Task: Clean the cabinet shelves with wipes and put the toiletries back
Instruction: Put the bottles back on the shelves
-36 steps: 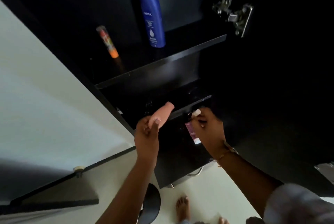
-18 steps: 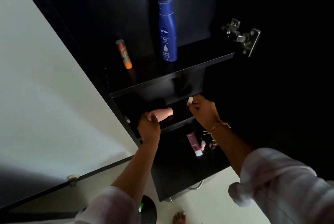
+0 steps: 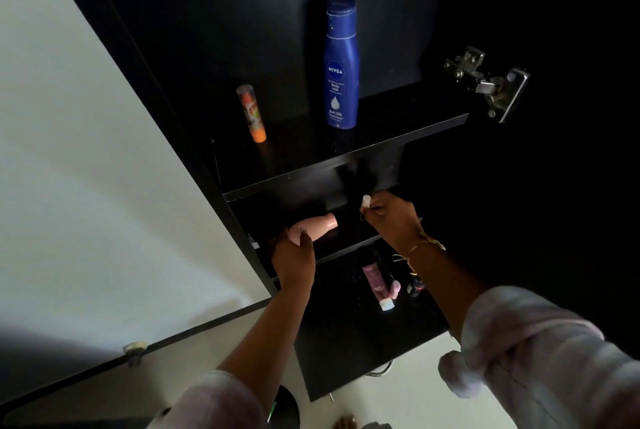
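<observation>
head view: pink bottle (image 3: 316, 227) in left hand (image 3: 294, 257), neck pointing right, lengthwise.

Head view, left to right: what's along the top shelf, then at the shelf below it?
Top shelf: orange stick → blue Nivea bottle → metal hinge on the cabinet side. Shelf below: pink bottle gripped by the left hand → right hand pinching a white-tipped item.

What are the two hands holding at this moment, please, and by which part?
The left hand grips the pink bottle by its wide bottom end. The right hand pinches a small white-tipped item; which part cannot be told.
</observation>
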Demonstrator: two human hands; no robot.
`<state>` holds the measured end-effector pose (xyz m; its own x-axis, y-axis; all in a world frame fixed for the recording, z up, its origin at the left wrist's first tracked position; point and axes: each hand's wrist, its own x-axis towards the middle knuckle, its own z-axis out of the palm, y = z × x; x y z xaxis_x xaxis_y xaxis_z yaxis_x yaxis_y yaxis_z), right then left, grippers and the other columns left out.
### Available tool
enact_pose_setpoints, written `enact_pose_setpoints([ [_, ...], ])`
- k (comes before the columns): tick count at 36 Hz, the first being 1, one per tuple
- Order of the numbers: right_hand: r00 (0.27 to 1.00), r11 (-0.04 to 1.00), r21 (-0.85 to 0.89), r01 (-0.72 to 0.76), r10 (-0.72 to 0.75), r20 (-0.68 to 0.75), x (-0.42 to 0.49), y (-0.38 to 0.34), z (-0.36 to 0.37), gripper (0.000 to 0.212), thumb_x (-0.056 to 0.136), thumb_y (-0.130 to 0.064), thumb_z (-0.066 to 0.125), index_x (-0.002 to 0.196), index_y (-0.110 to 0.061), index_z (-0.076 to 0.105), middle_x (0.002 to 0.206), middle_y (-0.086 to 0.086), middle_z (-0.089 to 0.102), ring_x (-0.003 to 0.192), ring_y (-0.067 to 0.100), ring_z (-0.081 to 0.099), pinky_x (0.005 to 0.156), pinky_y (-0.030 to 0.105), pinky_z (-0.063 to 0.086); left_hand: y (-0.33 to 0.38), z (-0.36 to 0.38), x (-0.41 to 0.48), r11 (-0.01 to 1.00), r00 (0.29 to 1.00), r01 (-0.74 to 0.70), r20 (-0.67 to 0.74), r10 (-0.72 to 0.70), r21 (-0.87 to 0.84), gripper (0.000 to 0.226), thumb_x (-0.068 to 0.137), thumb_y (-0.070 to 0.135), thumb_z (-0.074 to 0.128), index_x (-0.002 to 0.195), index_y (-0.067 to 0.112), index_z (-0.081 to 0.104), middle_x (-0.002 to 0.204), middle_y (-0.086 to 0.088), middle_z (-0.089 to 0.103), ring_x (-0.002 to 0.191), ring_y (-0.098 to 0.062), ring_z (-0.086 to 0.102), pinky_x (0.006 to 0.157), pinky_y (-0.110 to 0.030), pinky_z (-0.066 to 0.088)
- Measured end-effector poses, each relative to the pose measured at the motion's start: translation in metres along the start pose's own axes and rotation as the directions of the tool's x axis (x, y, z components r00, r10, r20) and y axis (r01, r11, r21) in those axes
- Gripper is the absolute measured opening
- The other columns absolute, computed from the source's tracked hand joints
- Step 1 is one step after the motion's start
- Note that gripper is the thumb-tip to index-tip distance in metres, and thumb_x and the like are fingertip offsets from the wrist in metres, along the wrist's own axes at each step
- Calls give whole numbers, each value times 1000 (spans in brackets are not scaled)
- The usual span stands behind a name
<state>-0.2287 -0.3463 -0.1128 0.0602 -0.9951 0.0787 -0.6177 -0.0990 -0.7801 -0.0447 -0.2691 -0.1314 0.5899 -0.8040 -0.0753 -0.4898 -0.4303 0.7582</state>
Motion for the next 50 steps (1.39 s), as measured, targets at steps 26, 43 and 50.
enact_pose_setpoints([
  [26,994,991,-109,-75,66,-86,-85,41,-15,7,91,-24,62,88,-18,62,77,-13,54,62,-2,54,59,10,42,-39,46,-99,788,752,-615,277,598,-31,23,93,35,55,111,20,60,120,-1,50,105,-7,53,85,-15,48],
  [43,928,893,-394,-220,316,199,-143,134,20,32,94,-18,51,124,-14,63,116,11,68,106,34,64,89,34,49,-80,156,-96,857,661,-467,729,175,217,54,91,23,61,142,19,43,142,-10,45,132,-25,42,107,-31,35],
  [50,896,842,-487,-232,379,229,-108,143,47,47,91,-23,42,138,-26,42,119,11,60,99,35,64,77,39,53,-98,203,-86,850,697,-467,693,183,245,59,86,22,67,140,21,44,147,-5,42,137,-25,36,112,-35,30],
])
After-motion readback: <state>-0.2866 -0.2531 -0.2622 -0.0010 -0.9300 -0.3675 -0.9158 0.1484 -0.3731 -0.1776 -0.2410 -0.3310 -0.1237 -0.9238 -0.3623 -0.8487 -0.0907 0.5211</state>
